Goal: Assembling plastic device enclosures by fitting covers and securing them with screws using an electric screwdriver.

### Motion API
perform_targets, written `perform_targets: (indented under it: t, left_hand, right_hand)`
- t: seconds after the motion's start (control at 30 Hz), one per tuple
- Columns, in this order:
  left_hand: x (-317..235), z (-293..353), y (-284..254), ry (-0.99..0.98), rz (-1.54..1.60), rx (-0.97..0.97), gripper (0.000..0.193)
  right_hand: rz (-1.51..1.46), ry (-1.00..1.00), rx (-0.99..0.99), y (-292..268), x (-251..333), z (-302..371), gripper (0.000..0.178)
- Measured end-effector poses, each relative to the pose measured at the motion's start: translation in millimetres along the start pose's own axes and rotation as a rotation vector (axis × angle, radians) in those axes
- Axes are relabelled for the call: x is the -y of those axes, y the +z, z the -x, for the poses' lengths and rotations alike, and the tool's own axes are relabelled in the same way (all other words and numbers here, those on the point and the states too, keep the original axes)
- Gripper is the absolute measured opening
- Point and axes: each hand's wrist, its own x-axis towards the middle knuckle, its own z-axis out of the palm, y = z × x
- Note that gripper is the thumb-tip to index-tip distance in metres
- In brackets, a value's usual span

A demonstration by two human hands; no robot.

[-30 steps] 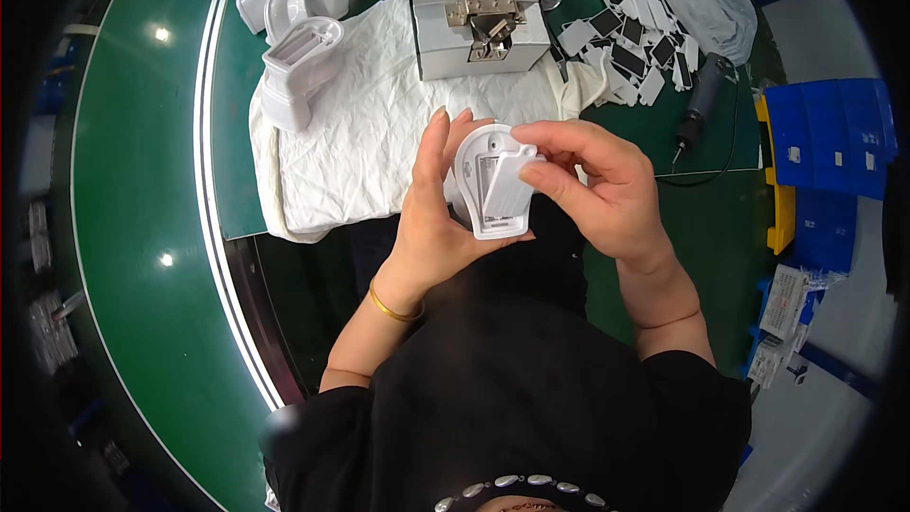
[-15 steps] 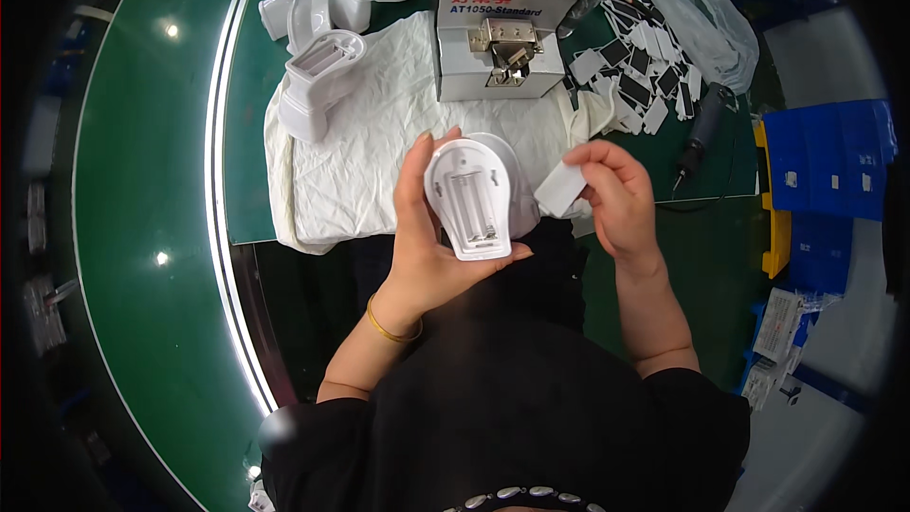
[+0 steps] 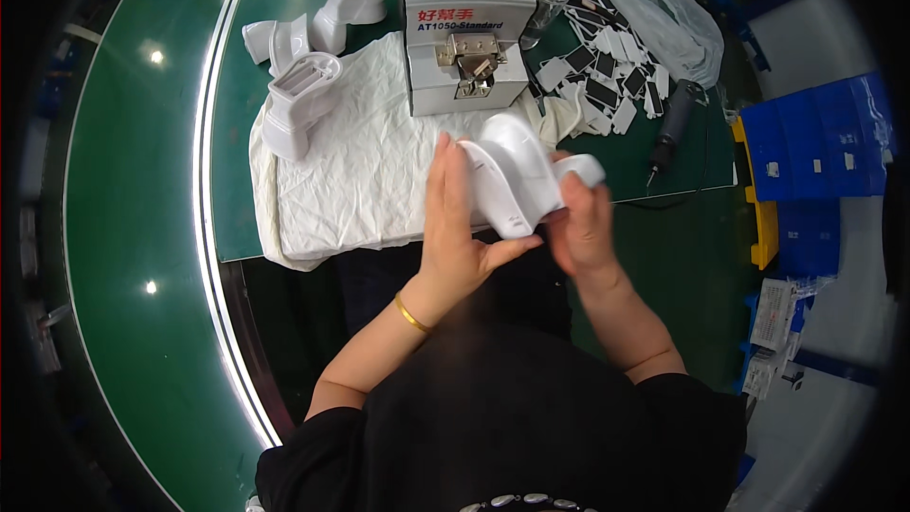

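Note:
In front of the cloth, a glossy white curved plastic housing is tilted on its side between my hands. My left hand grips it along the left edge, fingers upright against the rim and thumb beneath. My right hand, slightly blurred, is closed at the right end, its thumb on a rounded white part; whether that part belongs to the housing I cannot tell. The battery compartment is turned out of sight. The flat white cover cannot be made out separately.
Several similar white housings stand at the left of the white cloth. Behind is a grey machine. Loose black and white flat pieces, a clear plastic bag and an electric screwdriver lie right. Blue bins stand beyond.
The housing has been turned so its battery compartment no longer faces up. My right hand has moved left from holding the flat white cover apart, and now meets the housing's right side.

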Motion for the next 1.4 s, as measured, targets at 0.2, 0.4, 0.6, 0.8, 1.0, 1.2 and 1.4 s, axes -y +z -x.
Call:
perform_targets:
  t: [0.2, 0.4, 0.6, 0.8, 1.0, 1.2, 1.4]
  left_hand:
    - [14.9, 7.1, -7.1, -0.082, -0.296, 0.188, 0.113]
    - [16.7, 6.1, -8.2, -0.077, -0.298, 0.201, 0.11]
    - [17.8, 0.8, -11.5, -0.1, -0.254, 0.213, 0.107]
    - [-9.6, -22.3, -27.7, -0.101, 0.207, 0.18, 0.124]
    - [-41.9, -42.4, -29.3, 0.031, 0.468, 0.203, 0.137]
    - [-42.6, -38.2, -32.9, -0.036, 0.534, 0.222, 0.133]
    - [-42.0, -34.6, -34.6, -0.187, 0.758, 0.223, 0.11]
  right_hand:
    - [1.211, -0.892, 0.046, -27.2, 48.6, -27.0, 0.053]
    - [1.356, -1.105, 0.097, -18.1, 80.1, -36.2, 0.057]
    - [1.487, -0.599, 0.353, -24.7, 64.5, -37.2, 0.051]
    - [-0.148, 0.222, 0.151, -1.1, 67.0, -21.1, 0.054]
    - [-0.803, 0.567, 0.588, 0.2, 9.0, 8.6, 0.075]
    - [-0.822, 0.488, 0.558, 0.4, -11.1, 13.4, 0.073]
    - [-0.828, 0.39, 0.643, 8.7, -5.9, 8.6, 0.078]
